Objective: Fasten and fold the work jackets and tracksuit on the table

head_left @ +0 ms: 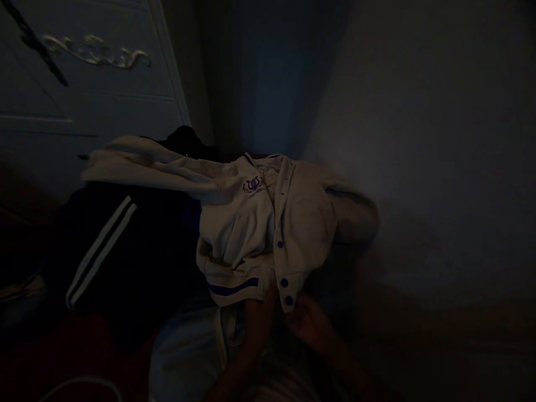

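Note:
A light-coloured jacket (238, 234) with dark blue trim and blue buttons lies spread out in dim light, a blue emblem on its chest. Its left-hand sleeve stretches far out; the other sleeve bends at the right. My left hand (260, 319) is at the bottom hem, its fingertips partly hidden by the cloth beside the button strip. At the strip's lower corner, near the lowest button, my right hand (309, 324) has its fingers bent together on the jacket's edge.
Dark clothing (142, 257) with two white stripes lies at the left. Behind it stands a pale cabinet (125, 100) with carved ornament. A plain wall (439, 167) rises on the right. My denim-covered legs (184, 352) are below the jacket.

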Demonstrator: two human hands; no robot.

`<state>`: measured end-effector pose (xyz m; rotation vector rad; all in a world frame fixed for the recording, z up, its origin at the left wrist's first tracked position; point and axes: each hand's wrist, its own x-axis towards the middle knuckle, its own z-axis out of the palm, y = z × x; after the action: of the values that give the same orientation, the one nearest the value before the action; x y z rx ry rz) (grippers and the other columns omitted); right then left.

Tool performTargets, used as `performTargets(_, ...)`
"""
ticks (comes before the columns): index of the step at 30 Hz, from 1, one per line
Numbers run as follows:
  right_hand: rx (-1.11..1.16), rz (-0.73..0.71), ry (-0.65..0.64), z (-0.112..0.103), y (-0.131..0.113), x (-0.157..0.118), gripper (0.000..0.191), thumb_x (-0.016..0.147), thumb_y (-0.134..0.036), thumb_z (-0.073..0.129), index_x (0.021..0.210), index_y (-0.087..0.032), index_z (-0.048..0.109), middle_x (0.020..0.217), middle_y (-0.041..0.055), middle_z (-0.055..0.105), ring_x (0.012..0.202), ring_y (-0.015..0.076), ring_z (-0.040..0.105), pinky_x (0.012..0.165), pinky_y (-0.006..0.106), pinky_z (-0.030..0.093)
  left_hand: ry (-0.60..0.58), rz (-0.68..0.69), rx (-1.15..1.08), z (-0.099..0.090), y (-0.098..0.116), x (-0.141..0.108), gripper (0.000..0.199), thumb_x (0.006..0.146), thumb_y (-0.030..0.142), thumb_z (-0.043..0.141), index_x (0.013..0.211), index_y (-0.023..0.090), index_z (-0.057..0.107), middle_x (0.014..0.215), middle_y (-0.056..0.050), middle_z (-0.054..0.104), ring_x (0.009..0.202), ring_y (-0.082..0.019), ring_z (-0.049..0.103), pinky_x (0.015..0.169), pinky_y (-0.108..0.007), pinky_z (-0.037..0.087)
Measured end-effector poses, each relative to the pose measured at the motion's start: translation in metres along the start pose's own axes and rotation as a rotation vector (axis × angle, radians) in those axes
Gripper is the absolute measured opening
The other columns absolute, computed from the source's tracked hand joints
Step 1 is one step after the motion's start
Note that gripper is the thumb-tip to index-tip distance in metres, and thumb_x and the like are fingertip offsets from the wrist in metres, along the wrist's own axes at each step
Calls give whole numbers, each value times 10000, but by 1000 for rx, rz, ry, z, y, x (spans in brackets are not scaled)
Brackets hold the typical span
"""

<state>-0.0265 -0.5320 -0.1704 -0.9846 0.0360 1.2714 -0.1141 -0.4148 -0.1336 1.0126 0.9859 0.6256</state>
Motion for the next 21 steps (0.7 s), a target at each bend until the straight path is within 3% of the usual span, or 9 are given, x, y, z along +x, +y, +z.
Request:
performTargets(2,-1,88,75,10,-3,2,310,646,-376,758,848,-192,612,777,-14,702,669,103,656,570,195,513,-14,-28,41,-1,6,-1,351,611,351,807,906,197,694,1139,-101,687,1235,-309,536,1105,-418,360)
performTargets(5,-432,204,51,12,-14,0,464,686,-611,690,730,-162,582,484,-23,558,384,104,503,366,188,346,29,-40,46,-2,10,-1,360,645,376,790,930,181,691,1065,-96,706,1143,-295,595,1035,-410,425)
performTargets(6,-627,184,65,10,-20,-3,521,713,-673,635,668,-158,567,413,-31,485,328,92,433,340,187,282,44,-34,38,-2,9,0,369,650,386,785,937,172,691,1048,-94,710,1119,-286,607,1015,-401,440)
performTargets(8,-939,-4,170,8,-31,-12,570,779,-696,556,594,-157,550,388,-26,428,332,74,397,358,188,263,48,-58,13,0,8,0,372,642,391,787,917,159,695,1012,-88,717,1060,-269,633,960,-377,475)
performTargets(9,-1023,-141,235,8,-36,-17,541,804,-665,555,628,-154,579,447,-9,486,393,80,455,396,189,312,35,-100,-5,1,7,0,360,631,385,792,890,153,699,976,-85,722,1011,-262,649,919,-367,494)
performTargets(11,-1078,-361,286,10,-41,-23,422,809,-577,618,885,-164,658,732,44,653,643,128,608,530,204,441,-5,-214,-47,4,4,0,325,623,373,789,832,140,705,877,-81,726,888,-249,672,806,-348,526)
performTargets(14,-1087,-446,239,10,-36,-17,656,763,-469,717,1331,-231,490,1258,101,586,1079,208,595,779,279,526,-29,-340,-110,5,-3,4,281,627,364,777,758,128,702,718,-58,697,728,-221,669,652,-310,523)
performTargets(18,-1080,-463,299,-8,-15,13,728,763,-464,712,1379,-232,401,1358,126,490,1199,234,526,932,373,497,12,-362,-205,0,-13,15,260,636,378,764,678,138,675,600,-24,645,647,-190,652,587,-274,505)
performTargets(21,-1102,-465,329,-23,4,33,874,629,-473,811,1358,-204,411,1353,147,473,1243,272,487,1052,446,414,22,-314,-284,-3,-14,21,281,647,381,746,778,137,700,761,-56,712,751,-200,681,666,-281,532)
